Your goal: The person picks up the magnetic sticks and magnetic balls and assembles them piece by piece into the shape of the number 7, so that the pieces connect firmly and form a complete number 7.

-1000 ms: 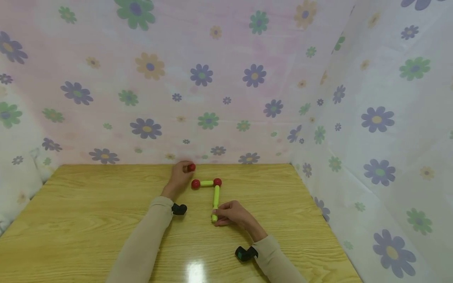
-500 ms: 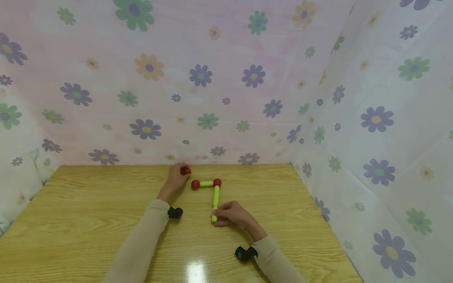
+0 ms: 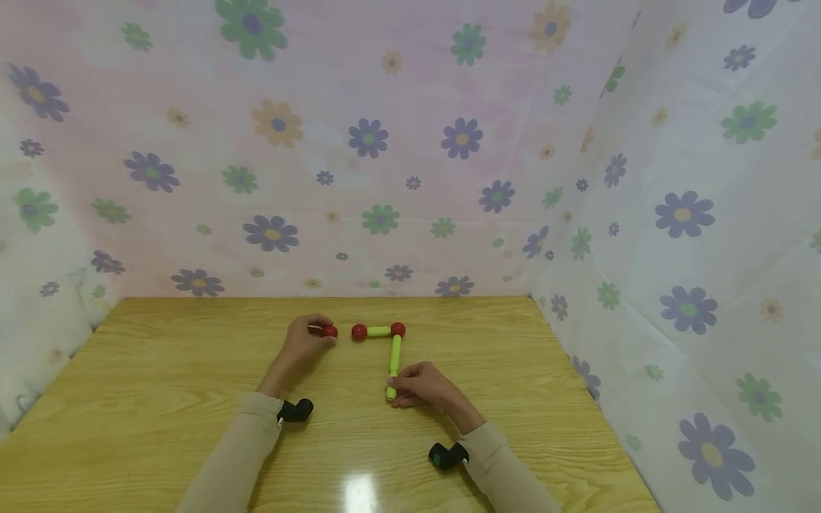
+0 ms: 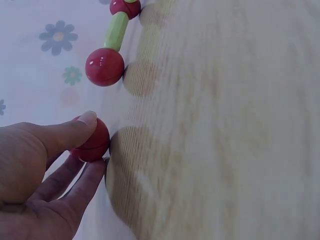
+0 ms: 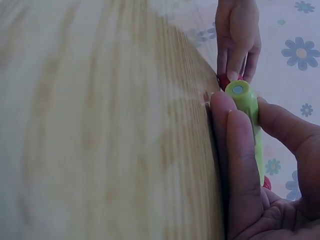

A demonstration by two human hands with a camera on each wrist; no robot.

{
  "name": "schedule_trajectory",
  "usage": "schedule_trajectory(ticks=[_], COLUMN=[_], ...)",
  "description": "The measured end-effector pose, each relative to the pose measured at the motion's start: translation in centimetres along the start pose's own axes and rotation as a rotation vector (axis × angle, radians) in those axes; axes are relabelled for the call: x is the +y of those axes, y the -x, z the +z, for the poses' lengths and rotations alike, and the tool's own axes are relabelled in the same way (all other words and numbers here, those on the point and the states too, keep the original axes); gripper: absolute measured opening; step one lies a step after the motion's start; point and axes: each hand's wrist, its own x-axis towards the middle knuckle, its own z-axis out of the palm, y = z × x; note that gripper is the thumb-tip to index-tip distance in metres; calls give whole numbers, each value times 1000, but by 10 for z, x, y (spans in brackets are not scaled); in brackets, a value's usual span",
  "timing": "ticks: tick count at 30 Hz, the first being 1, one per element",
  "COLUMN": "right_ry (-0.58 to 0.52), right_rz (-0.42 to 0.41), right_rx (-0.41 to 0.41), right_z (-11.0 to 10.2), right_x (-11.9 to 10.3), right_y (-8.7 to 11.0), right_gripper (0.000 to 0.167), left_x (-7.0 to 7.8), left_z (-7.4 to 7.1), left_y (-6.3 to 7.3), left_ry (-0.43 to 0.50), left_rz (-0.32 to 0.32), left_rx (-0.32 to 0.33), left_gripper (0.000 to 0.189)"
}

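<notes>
My left hand [image 3: 301, 347] pinches a red ball [image 4: 97, 142] between thumb and fingers, low over the tabletop. Just right of it lies an L-shaped chain: a second red ball [image 3: 359, 332], a short yellow-green rod [image 3: 379, 331], a corner red ball [image 3: 398, 329], and a longer yellow-green rod [image 3: 395, 350] running toward me. The near end of that long rod is pinched by my right hand [image 3: 428, 386]. In the right wrist view, a silvery disc [image 5: 238, 89] shows in the rod's end. The ball in my left hand is apart from the chain.
A wood-grain table [image 3: 160, 427] carries everything. Flower-print cloth [image 3: 417, 214] hangs behind its far edge and along the sides. Black wrist devices [image 3: 296, 410] are strapped at both sleeves.
My left hand has drawn the red ball from the far edge leftward and nearer to me, down beside the chain's left end. My right hand has stayed on the long rod.
</notes>
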Motion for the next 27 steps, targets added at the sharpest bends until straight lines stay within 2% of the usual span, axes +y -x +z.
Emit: schedule_trajectory(ticks=[9, 12, 14, 20, 27], right_ry=[-2, 5, 15, 54, 86], right_rz=[9, 15, 16, 2, -20], right_rx=[10, 17, 19, 11, 13], right_z=[-1, -1, -1, 0, 7], right_x=[2, 2, 2, -2, -10], right_y=[0, -1, -1, -2, -1], right_gripper=[27, 28, 28, 27, 28], left_x=[-10, -12, -13, -14, -13], left_z=[-12, -15, -17, -21, -17], left_y=[19, 27, 32, 44, 57], left_ry=[-44, -18, 11, 85, 140], left_rz=[93, 101, 95, 25, -47], left_rx=[1, 3, 2, -8, -15], left_gripper=[32, 35, 37, 42, 41])
